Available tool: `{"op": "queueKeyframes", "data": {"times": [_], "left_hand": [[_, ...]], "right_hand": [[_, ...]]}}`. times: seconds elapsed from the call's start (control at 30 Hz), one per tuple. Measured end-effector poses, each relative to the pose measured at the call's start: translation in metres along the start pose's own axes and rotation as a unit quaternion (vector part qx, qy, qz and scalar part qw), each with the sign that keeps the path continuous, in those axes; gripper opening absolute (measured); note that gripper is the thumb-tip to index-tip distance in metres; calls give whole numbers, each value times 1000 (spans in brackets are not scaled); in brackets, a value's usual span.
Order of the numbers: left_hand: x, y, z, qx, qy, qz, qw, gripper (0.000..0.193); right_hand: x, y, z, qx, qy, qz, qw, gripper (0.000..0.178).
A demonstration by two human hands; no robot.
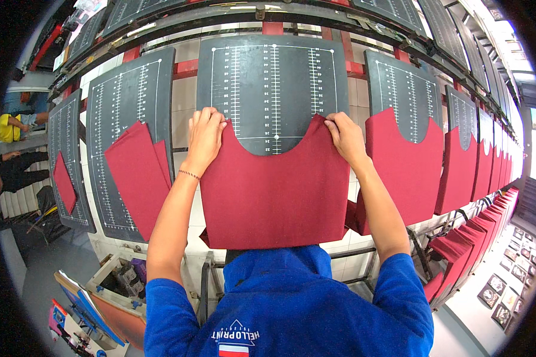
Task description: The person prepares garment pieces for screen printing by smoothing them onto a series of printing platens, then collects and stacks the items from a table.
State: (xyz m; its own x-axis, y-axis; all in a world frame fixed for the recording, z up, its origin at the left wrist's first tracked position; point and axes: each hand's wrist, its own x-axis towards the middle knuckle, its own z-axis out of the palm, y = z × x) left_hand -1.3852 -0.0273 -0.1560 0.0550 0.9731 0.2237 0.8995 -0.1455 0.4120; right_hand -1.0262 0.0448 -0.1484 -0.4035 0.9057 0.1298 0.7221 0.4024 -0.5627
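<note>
1. Progress: the red fabric panel [274,190] is already lying on the centre dark ruled board [273,89], its scooped neckline sitting low on the board's white scale lines; judging by this, placing is done and squaring up is being finished.
2. Boards to the right of the right hand are each carrying a red panel [406,166], so those appear loaded; the row is running on toward the far right edge.
3. The board [128,125] to the left of the left hand is bearing a skewed stack of red pieces [138,175], apparently not yet laid out.
4. Left hand [205,135]: fingers are curling closed over the panel's left shoulder corner, pinching it against the board.
5. Right hand [345,138]: fingers are gripping the right shoulder corner likewise, closed on the cloth.
6. The panel is hanging between and below both hands, its lower edge dropping past the board toward the blue shirt [292,303].
</note>
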Motion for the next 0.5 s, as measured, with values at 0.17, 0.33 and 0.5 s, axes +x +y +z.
{"op": "queueKeyframes", "data": {"times": [0.17, 0.33, 0.5], "left_hand": [[11, -11, 4, -89, 13, -60, 994, 16], [39, -28, 2, -19, -18, 7, 1000, 24], [46, -31, 3, -6, -51, -17, 999, 22]], "right_hand": [[8, 7, 1, -42, 21, 4, 999, 14], [24, 16, 6, -75, 44, -15, 996, 14], [30, 19, 8, -99, 44, -23, 994, 15]]}}
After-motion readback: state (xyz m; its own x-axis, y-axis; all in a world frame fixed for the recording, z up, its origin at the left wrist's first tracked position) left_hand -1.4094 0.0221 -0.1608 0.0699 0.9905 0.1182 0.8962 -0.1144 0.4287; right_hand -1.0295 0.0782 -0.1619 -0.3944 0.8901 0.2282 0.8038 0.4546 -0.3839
